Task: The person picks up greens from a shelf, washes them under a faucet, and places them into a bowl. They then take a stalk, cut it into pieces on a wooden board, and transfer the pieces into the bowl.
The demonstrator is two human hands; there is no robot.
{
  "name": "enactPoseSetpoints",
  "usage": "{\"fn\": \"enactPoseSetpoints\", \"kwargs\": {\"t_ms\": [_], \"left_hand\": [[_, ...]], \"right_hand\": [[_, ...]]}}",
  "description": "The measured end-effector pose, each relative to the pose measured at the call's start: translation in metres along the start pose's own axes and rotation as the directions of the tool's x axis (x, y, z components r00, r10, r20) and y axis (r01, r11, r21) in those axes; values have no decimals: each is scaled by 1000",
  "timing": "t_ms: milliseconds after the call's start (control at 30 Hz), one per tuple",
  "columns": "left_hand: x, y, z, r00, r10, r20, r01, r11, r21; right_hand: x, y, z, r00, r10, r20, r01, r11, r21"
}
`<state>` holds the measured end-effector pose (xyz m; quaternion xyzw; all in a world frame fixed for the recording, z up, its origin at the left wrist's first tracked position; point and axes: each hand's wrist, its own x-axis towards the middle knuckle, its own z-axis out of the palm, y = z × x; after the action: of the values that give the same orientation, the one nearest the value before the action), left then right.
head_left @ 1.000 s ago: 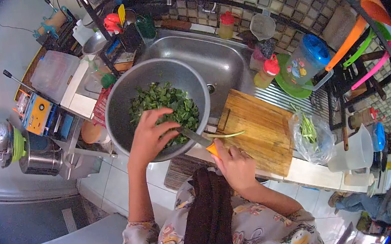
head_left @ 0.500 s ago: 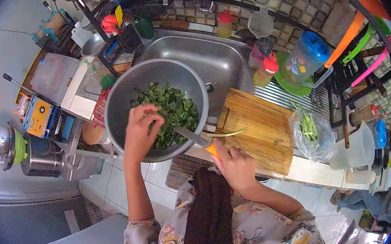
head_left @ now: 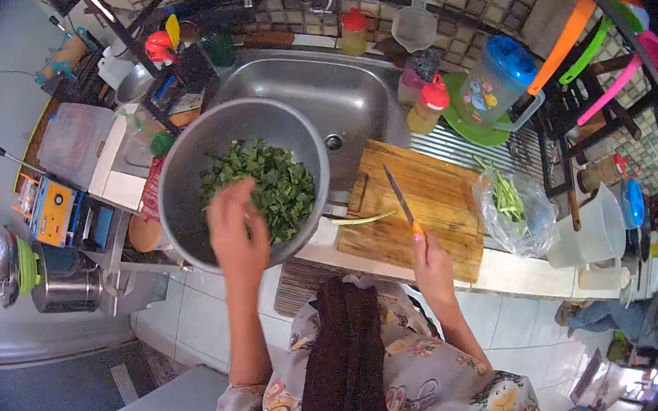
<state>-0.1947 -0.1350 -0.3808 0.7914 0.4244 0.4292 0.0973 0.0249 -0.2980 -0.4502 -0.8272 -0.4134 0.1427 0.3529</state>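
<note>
My left hand (head_left: 238, 230) is over the near side of a large grey bowl (head_left: 171, 154), fingers loosely bent and somewhat blurred, with nothing visible in them. Chopped green leaves (head_left: 274, 183) lie heaped in the bowl. My right hand (head_left: 434, 271) grips a kitchen knife (head_left: 401, 197) by its orange handle, the blade pointing away from me above a wooden cutting board (head_left: 446, 200). One pale green stem (head_left: 365, 219) lies across the board's left edge. To the right of the board, a clear plastic bag (head_left: 539, 234) holds several green stems (head_left: 507, 197).
Behind the bowl is a steel sink (head_left: 290, 80). A lidded jug (head_left: 497, 81) stands on a green plate (head_left: 461, 121), near a red-topped bottle (head_left: 427, 105). Colourful utensils (head_left: 566, 40) hang at the right. A white container (head_left: 592, 232) sits at the counter's right end.
My right hand has moved right with the knife, from the bowl's rim to over the board, and the blade has swung away from the leaves. My left hand has dipped lower over the bowl.
</note>
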Motion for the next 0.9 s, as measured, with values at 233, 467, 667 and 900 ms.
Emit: {"fn": "enactPoseSetpoints", "kwargs": {"t_ms": [233,467,667,900], "left_hand": [[-58,59,118,919,175,352,-46,937,-347],[-82,35,175,909,78,410,-51,996,-77],[-78,36,173,932,107,347,-55,986,-157],[-80,29,180,922,68,382,20,975,-222]], "right_hand": [[-18,39,12,994,100,-41,-107,970,-218],[-28,38,26,982,184,39,-169,953,-252],[-29,30,28,965,247,92,-214,939,-270],[-28,30,44,993,107,48,-84,932,-353]]}}
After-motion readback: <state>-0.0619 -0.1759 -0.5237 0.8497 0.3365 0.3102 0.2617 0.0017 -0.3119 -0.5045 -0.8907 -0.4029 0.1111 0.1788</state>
